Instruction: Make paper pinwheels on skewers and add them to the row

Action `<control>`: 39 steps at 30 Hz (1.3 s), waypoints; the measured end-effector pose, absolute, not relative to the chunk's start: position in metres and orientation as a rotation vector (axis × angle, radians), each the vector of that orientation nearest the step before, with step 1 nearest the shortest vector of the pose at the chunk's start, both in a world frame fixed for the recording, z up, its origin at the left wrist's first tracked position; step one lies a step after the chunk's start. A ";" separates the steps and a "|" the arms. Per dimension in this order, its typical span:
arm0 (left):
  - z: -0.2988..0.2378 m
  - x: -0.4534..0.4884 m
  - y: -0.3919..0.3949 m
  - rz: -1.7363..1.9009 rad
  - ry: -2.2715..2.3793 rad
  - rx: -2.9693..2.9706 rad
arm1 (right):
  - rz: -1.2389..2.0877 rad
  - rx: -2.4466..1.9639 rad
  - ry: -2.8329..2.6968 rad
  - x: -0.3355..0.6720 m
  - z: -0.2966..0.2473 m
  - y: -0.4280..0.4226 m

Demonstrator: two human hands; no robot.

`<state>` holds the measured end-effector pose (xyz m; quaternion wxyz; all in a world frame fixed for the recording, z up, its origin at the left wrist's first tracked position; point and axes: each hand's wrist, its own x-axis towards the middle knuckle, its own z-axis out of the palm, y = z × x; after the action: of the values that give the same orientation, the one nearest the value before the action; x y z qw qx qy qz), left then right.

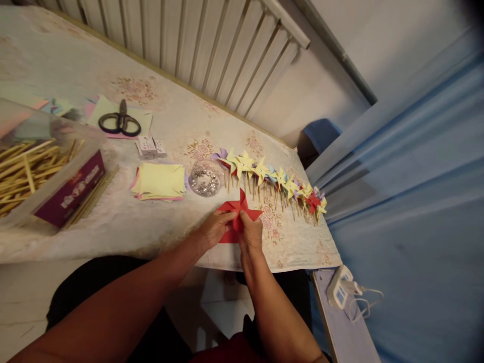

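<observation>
A red paper pinwheel (238, 207) with folded points lies at the table's near edge. My left hand (214, 228) pinches it from the left and my right hand (250, 233) pinches its centre from below. Both hands have their fingers closed on the paper. Just behind it a row of finished paper pinwheels (272, 181) on wooden sticks, yellow, purple, blue and red, lies along the table toward the right corner. A small clear dish (205, 178) with tiny shiny bits sits left of that row.
A stack of cut coloured paper squares (159, 180) lies left of the dish. Black scissors (120, 123) rest on paper sheets further back. A clear box of wooden sticks (28, 169) stands at the left. A white charger (342, 287) sits on a ledge at the right.
</observation>
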<state>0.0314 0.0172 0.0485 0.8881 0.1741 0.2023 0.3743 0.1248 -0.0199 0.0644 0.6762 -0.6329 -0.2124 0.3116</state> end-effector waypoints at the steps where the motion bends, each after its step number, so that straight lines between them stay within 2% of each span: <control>1: 0.049 0.032 0.016 0.796 0.432 0.356 | 0.704 -1.426 -0.485 0.123 0.063 -0.020; 27: 0.055 0.030 0.025 0.888 0.497 0.390 | 0.755 -1.430 -0.541 0.115 0.059 -0.024; 30: 0.057 0.029 0.028 0.899 0.523 0.403 | 0.597 -1.548 -0.646 0.124 0.060 -0.036; 34: 0.057 0.028 0.031 0.897 0.532 0.430 | 0.168 -1.685 -0.780 0.134 0.057 -0.060; 39: 0.056 0.028 0.031 0.894 0.531 0.430 | -0.074 -1.620 -1.298 0.141 0.048 -0.078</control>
<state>0.0278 0.0313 0.0561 0.8459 0.2038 0.2518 0.4237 0.1411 -0.0781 0.0483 0.5073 -0.6721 -0.5385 -0.0306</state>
